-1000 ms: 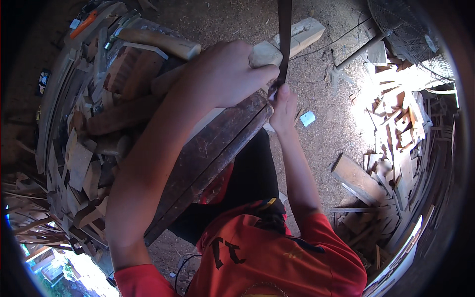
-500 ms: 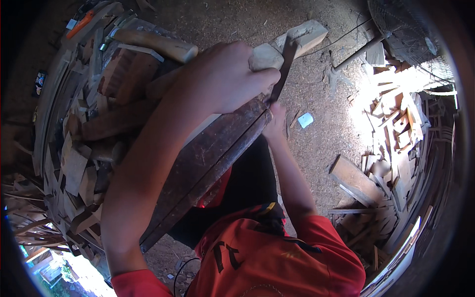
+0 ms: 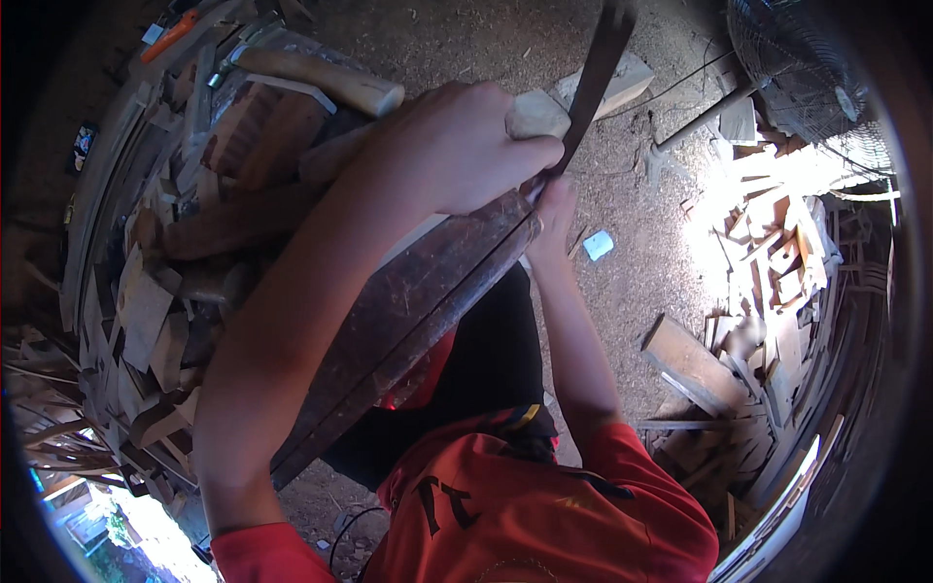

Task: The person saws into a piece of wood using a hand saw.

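Dark bench (image 3: 408,291), hands (image 3: 462,146) near blade (image 3: 589,97)

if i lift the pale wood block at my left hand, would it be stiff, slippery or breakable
The pale wood block looks thick, so it's probably stiff and hard to break. Its surface looks dull, so likely not slippery.

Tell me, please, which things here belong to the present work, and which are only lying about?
In use, it seems:
pale wood block, in the left hand
long dark blade, in the right hand
dark bench, beneath

Lying about, apparently:
wooden handle
orange object
pale scrap on the floor
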The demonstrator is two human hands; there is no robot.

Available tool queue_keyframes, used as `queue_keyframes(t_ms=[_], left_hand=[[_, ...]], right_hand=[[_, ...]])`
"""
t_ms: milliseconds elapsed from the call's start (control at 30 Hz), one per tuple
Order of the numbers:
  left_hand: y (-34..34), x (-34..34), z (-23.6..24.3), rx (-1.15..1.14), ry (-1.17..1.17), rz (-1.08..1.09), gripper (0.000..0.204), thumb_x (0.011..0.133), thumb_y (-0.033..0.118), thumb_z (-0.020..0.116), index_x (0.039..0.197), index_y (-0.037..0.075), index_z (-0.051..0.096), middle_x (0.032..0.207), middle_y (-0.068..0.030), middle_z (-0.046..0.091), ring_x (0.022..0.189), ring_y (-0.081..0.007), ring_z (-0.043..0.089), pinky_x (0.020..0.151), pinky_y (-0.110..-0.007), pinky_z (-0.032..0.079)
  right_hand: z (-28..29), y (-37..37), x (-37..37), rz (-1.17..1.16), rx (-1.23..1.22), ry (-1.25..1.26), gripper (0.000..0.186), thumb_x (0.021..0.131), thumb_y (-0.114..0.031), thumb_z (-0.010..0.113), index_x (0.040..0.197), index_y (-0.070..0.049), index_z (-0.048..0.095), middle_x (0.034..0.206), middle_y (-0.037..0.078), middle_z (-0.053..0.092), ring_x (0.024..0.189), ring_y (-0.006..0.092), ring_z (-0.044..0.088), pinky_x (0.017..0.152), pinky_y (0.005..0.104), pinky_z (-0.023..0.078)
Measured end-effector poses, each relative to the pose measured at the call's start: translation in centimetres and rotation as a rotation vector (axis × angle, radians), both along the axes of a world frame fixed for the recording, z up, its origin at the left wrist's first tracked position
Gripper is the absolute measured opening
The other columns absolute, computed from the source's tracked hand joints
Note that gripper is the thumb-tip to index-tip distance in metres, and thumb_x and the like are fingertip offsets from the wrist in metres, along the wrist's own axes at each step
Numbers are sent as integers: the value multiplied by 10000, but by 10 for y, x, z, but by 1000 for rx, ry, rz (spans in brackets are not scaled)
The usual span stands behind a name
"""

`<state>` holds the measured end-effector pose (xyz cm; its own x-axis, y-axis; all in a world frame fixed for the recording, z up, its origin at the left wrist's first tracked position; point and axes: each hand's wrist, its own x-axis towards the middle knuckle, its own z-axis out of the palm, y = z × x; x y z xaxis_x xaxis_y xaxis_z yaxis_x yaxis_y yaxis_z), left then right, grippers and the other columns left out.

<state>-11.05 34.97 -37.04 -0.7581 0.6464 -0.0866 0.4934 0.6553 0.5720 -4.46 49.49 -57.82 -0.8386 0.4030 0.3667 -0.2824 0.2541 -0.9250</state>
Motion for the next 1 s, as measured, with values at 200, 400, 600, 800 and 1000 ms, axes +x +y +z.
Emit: queue_keyframes(t_ms=[200,400,600,800,1000], left_hand=[[1,-2,-3,16,-2,-33,474,859,404,641,845,-69,664,627,-182,585,581,-226,611,590,-385,467],[9,-7,-11,86,34,-41,389,864,343,649,793,-39,670,605,-102,615,560,-166,606,563,-355,457],[8,1,0,16,-160,66,328,849,308,673,854,-19,690,683,-92,659,635,-142,633,621,-324,481],[5,1,0,-14,-99,81,350,843,320,681,849,-30,685,687,-82,653,645,-143,629,617,-327,471],[13,-3,-1,-47,-105,40,349,854,320,665,838,-29,681,631,-83,608,587,-155,585,580,-359,450]], right_hand=[[8,9,-6,77,91,60,407,1039,-352,544,833,-10,620,671,86,582,608,165,562,582,329,449],[-77,11,11,-14,46,67,118,931,-127,637,944,-14,670,652,93,549,600,138,499,599,319,447],[-2,9,0,29,12,-83,97,936,-95,603,945,-16,658,656,79,539,611,123,497,600,307,438],[7,4,-3,31,-10,-144,80,923,-85,605,909,-11,634,663,47,517,626,115,495,601,295,428],[-58,5,11,-12,-160,-7,110,943,-79,579,862,-13,614,654,54,507,617,123,485,600,321,418]])
